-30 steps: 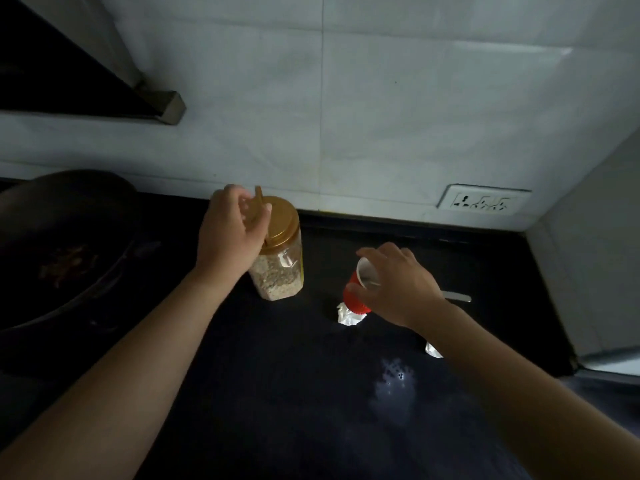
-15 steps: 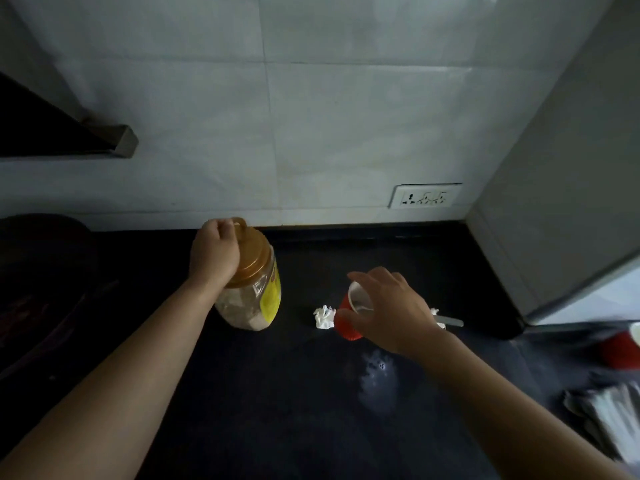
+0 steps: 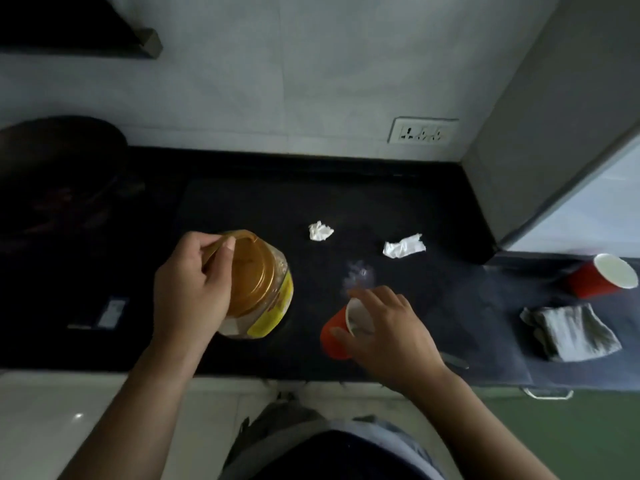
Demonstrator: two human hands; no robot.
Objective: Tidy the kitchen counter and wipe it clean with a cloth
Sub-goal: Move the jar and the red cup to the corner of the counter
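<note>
My left hand (image 3: 190, 289) grips the handle on the brown lid of a clear jar (image 3: 263, 285) with a yellow label, held tilted near the front of the black counter (image 3: 242, 202). My right hand (image 3: 391, 330) holds a red paper cup (image 3: 334, 336) by its rim, just right of the jar. Two crumpled white tissues (image 3: 320, 231) (image 3: 403, 246) lie on the counter behind my hands. A pale smear (image 3: 360, 275) marks the counter between them. A folded grey cloth (image 3: 571, 336) lies at the right.
A second red cup (image 3: 595, 277) lies on its side at the far right, above the cloth. A dark pan (image 3: 59, 178) sits at the left. A wall socket (image 3: 422, 130) is behind, and a grey cabinet side (image 3: 519, 150) stands at the right. A metal utensil (image 3: 453, 360) pokes out behind my right wrist.
Both hands have drawn toward the counter's front edge, bringing the jar and the red cup with them. The two tissues stay behind, now uncovered. The view has tipped downward.
</note>
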